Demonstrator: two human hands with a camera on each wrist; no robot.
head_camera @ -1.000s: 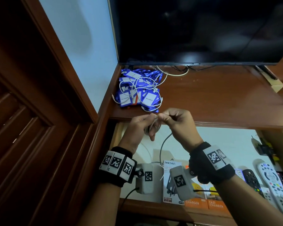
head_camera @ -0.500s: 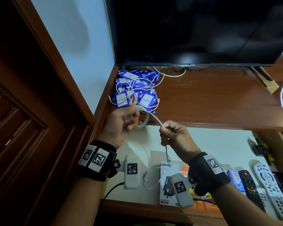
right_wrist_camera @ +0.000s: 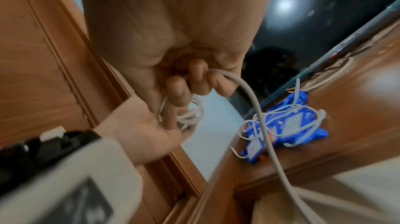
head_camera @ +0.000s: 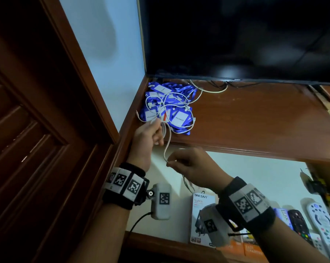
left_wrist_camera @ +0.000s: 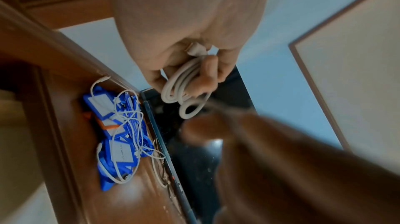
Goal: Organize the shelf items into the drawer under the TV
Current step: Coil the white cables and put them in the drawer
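My left hand (head_camera: 150, 135) grips a coil of white cable (left_wrist_camera: 184, 89) at the shelf's front left edge, its plug end tucked in the palm. My right hand (head_camera: 181, 164) pinches the same white cable (right_wrist_camera: 255, 107) a little lower, below the shelf edge, and the free length hangs down from it. On the wooden shelf (head_camera: 255, 118) under the TV (head_camera: 236, 38) lies a heap of blue lanyards with white badge cards (head_camera: 168, 107), with thin white cables tangled over it. The heap sits just beyond my left hand.
The open drawer (head_camera: 179, 245) below holds a charger box (head_camera: 200, 217), orange boxes (head_camera: 251, 247) and several remote controls (head_camera: 323, 224) at the right. A dark wooden door (head_camera: 36, 139) stands at the left. A cream cable (head_camera: 211, 88) runs under the TV.
My left hand rose toward the shelf edge with the coil. My right hand dropped lower and slid along the cable, drawing a length out between the hands.
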